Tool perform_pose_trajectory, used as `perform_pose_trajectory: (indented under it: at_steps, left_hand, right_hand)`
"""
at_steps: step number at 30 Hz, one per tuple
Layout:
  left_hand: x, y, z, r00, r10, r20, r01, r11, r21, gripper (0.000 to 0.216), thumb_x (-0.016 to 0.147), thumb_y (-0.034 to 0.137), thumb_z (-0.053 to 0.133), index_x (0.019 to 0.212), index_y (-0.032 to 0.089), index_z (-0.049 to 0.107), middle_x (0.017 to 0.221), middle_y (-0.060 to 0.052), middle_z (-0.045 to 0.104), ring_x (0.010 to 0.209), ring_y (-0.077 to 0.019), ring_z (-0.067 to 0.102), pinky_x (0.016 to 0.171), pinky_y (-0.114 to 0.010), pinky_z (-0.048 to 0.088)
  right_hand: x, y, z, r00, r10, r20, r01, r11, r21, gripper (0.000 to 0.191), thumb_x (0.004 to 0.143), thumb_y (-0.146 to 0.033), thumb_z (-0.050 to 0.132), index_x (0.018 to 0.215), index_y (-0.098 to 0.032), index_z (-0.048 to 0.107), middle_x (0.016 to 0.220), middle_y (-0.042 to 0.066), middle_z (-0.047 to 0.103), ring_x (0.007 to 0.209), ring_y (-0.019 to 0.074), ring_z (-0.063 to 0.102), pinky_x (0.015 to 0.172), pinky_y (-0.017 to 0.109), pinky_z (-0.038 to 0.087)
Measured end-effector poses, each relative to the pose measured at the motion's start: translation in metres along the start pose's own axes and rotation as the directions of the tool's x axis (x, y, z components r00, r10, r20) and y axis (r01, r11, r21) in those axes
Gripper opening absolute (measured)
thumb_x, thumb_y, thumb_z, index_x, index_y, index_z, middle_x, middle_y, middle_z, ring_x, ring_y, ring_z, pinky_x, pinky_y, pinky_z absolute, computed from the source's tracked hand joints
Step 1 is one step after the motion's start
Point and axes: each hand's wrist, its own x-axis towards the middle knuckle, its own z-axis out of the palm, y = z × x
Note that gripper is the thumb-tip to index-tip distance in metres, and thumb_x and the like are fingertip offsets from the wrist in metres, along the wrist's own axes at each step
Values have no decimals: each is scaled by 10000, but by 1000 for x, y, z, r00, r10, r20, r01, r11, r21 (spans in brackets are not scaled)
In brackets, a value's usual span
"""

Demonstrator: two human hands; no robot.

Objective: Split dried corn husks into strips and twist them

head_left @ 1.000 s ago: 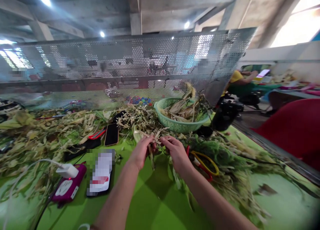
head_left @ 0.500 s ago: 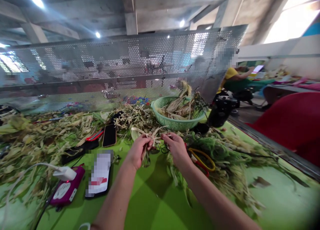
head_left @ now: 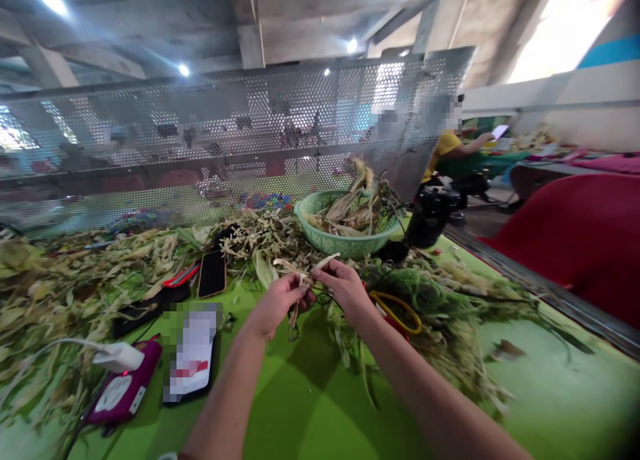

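My left hand (head_left: 283, 305) is closed around a small bundle of dried corn husk strips (head_left: 295, 271), whose ends stick out above and below the fingers. Close beside it, my right hand (head_left: 341, 285) pinches a pale husk strip (head_left: 327, 260) between thumb and fingers, its tip pointing up to the right. Both hands are held over the green table (head_left: 290, 393). Behind them stands a light green plastic basket (head_left: 345, 245) with larger dry husks (head_left: 350, 207) in it. Where the strips meet between the hands is partly hidden by the fingers.
Loose husks (head_left: 140, 260) cover the left side; green fibres (head_left: 425, 290) lie on the right by a yellow-handled tool (head_left: 400, 310). Two phones (head_left: 213, 273) and a purple power bank (head_left: 123, 390) lie left. A perforated metal screen (head_left: 240, 147) stands behind. A person (head_left: 450, 143) sits beyond.
My hands have come closer together, and the right-hand strip now angles upward. The whole view has shifted slightly, with the scene sliding left.
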Motion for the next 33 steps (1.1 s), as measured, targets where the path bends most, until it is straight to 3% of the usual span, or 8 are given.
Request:
perform_pose_trajectory:
  at_steps: [6, 11, 14, 17, 19, 24, 29, 33]
  left_hand:
    - [-1, 1, 1, 999, 6, 33, -7, 999, 47, 235, 769, 349, 654, 842, 139, 579, 703, -9, 612, 608, -99, 472, 606, -235, 352]
    - [-1, 2, 1, 997, 33, -65, -26, 993, 114, 275, 759, 408, 648, 824, 146, 593, 673, -10, 594, 592, -115, 491, 592, -245, 366]
    - [0, 2, 3, 994, 58, -91, -43, 986, 161, 245, 745, 391, 656, 779, 157, 592, 638, -10, 583, 567, -120, 492, 567, -246, 364]
    - [1, 0, 8, 996, 57, -68, -43, 979, 199, 199, 748, 356, 645, 741, 163, 596, 601, -8, 569, 536, -117, 474, 537, -242, 344]
    - [1, -1, 11, 997, 65, -42, -52, 965, 256, 172, 757, 333, 627, 733, 164, 607, 597, -8, 567, 526, -113, 457, 522, -238, 327]
    - [-2, -3, 15, 1000, 17, 21, -24, 921, 388, 185, 772, 330, 597, 683, 168, 599, 581, 0, 551, 523, -114, 429, 502, -235, 302]
    - [-3, -3, 16, 996, -5, 90, -23, 950, 310, 206, 718, 326, 683, 634, 164, 588, 606, -11, 578, 587, -127, 495, 574, -238, 373]
    - [-2, -3, 18, 999, -14, 47, 13, 999, 33, 263, 674, 381, 733, 760, 152, 635, 684, -35, 631, 621, -132, 553, 639, -249, 425]
  right_hand:
    - [3, 2, -4, 994, -20, -106, 14, 998, -58, 332, 626, -461, 727, 622, -160, 587, 597, -18, 565, 580, 118, 475, 591, 252, 363]
    - [7, -3, -15, 998, -55, 29, 62, 909, -411, 438, 760, -531, 596, 520, -165, 571, 476, -23, 508, 481, 110, 429, 505, 245, 311]
    - [3, -12, -15, 983, -170, 76, 184, 832, -524, 378, 826, -479, 543, 620, -174, 627, 539, -16, 546, 528, 125, 473, 526, 240, 328]
    - [-2, -18, -9, 944, -282, 169, 328, 774, -541, 195, 811, -360, 590, 860, -197, 684, 781, 21, 638, 716, 161, 555, 637, 244, 393]
    - [-3, -17, -7, 931, -287, 225, 364, 770, -525, 140, 785, -291, 612, 859, -197, 683, 839, 33, 641, 778, 169, 568, 694, 250, 410]
    - [0, -8, -8, 970, -179, 166, 232, 887, -399, 73, 739, -256, 626, 733, -184, 633, 673, -18, 591, 656, 135, 528, 622, 231, 396]
    - [2, -5, -7, 988, -152, 39, 157, 939, -307, 146, 711, -310, 649, 696, -171, 603, 625, -29, 552, 602, 123, 483, 577, 230, 380]
    - [-2, -13, -6, 959, -281, -41, 238, 874, -424, 163, 764, -327, 610, 815, -176, 644, 756, 21, 611, 669, 149, 521, 610, 246, 401]
